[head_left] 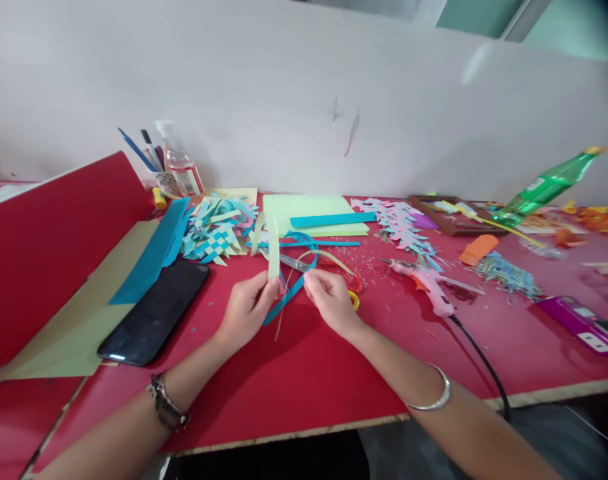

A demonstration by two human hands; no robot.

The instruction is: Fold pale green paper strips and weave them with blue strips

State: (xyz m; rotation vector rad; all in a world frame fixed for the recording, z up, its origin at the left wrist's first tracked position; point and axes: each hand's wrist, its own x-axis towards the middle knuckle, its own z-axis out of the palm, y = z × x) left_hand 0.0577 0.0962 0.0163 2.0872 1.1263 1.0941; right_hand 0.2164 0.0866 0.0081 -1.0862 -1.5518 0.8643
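A paper-craft workspace, set at a red table [294, 393] against a plain white wall [284, 87]; just beyond the fingers [274, 285] lie scissors [304, 265], cut paper strips [329, 219] and woven paper pieces [217, 230]; right of them a pink glue gun [427, 283] with its cord, paper scraps [507, 275] and a green bottle [549, 187]; far left of them, a cup of pens [151, 163], coloured card sheets [49, 240] and a phone [154, 313].
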